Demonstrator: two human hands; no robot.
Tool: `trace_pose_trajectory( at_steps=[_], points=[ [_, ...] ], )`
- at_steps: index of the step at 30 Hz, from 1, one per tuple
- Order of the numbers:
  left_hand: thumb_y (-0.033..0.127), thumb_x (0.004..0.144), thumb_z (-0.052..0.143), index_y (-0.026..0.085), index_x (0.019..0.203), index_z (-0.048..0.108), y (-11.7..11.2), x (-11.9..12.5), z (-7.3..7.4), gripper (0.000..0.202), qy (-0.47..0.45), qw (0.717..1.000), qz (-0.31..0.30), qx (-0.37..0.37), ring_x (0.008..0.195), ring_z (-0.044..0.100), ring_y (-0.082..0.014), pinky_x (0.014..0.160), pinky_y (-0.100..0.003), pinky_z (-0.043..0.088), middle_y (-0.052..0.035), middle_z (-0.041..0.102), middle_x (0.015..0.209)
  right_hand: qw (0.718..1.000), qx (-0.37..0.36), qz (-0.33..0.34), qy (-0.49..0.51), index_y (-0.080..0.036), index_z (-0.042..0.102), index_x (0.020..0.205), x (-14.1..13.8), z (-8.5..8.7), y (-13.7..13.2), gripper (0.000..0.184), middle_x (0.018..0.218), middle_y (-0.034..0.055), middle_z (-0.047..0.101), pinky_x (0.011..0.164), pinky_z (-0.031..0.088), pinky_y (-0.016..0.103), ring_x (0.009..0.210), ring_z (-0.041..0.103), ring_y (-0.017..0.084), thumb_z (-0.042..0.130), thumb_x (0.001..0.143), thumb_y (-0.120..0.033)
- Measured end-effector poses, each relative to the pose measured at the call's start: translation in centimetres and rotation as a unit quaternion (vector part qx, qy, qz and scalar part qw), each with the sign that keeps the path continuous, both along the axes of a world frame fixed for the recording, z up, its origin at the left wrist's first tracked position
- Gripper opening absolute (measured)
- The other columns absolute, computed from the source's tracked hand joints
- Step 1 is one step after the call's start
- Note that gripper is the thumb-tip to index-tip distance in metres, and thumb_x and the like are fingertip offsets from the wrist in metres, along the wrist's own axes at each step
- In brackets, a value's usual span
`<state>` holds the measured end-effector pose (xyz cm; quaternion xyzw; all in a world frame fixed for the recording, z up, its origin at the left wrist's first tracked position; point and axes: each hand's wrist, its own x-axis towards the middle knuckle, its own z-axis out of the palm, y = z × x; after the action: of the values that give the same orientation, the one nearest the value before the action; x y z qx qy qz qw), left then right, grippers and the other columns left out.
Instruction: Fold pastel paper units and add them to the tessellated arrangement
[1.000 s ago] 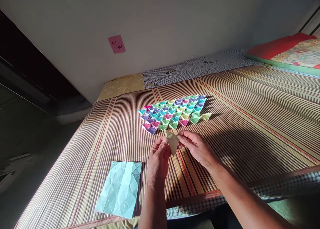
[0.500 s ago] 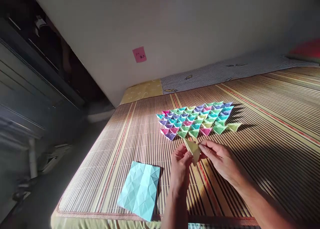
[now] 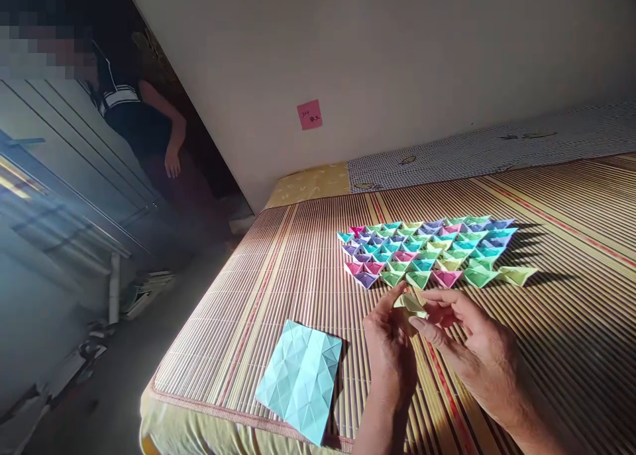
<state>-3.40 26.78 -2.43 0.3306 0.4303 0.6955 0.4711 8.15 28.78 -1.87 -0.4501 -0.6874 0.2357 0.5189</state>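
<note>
A small folded piece of pale yellow paper [image 3: 411, 304] is between my two hands, above the bamboo mat. My left hand [image 3: 390, 329] grips it from the left, fingers closed. From the right, my right hand [image 3: 460, 329] has its thumb and fingers at the paper's edge, pinching it. Just beyond my hands stand rows of folded paper boats [image 3: 405, 256] in green, blue, purple, pink and yellow. One yellow paper boat [image 3: 518, 275] sits at the right end of the nearest row. A creased light-blue folded paper sheet [image 3: 303, 379] lies to the left of my left hand.
The striped bamboo mat [image 3: 209, 329] covers a bed with a yellow cloth edge [image 3: 199, 425]. Behind it is a wall with a pink note [image 3: 309, 114]. A person [image 3: 144, 120] stands in the doorway at the left, near a grey door [image 3: 64, 157].
The view has swung left, bringing a person at the doorway into sight. The yellow paper is turned and appears smaller between my fingers; both hands still hold it.
</note>
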Motion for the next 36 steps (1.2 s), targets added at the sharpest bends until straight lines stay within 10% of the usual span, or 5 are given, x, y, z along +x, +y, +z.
trace_pose_trajectory(
  at_steps=[14,19,36],
  points=[
    [0.035,0.074,0.083,0.022,0.101,0.084,0.4,-1.2,-0.2,0.030,-0.021,0.999,0.018,0.025,0.082,0.071,-0.0213,0.068,-0.028,0.053,-0.0107,0.081,0.103,0.998,0.004,0.055,-0.006,-0.024,0.067,0.101,-0.9,0.3,0.3,0.018,0.091,0.0044,0.077,0.069,0.056,0.031,0.073,0.070,0.020,0.062,0.083,-0.020],
    [0.030,0.077,0.081,0.023,0.101,0.084,0.3,-1.1,-0.2,0.026,0.010,1.000,-0.012,0.020,0.096,0.073,-0.0234,0.085,-0.032,0.055,-0.0092,0.081,0.105,1.000,0.015,0.014,0.009,-0.023,0.067,0.097,-0.7,0.6,0.3,0.020,0.087,0.0040,0.075,0.070,0.054,0.030,0.075,0.069,0.020,0.056,0.085,-0.012],
    [0.036,0.096,0.063,0.023,0.109,0.060,-0.6,-0.3,0.9,0.018,0.024,0.999,0.013,0.016,0.080,0.070,-0.0166,0.072,-0.027,0.052,-0.0029,0.073,0.093,0.992,0.025,0.016,0.121,-0.023,0.072,0.094,-0.2,0.7,0.6,0.021,0.095,0.0036,0.072,0.076,0.053,0.030,0.092,0.069,0.019,0.058,0.087,-0.010]
  ],
)
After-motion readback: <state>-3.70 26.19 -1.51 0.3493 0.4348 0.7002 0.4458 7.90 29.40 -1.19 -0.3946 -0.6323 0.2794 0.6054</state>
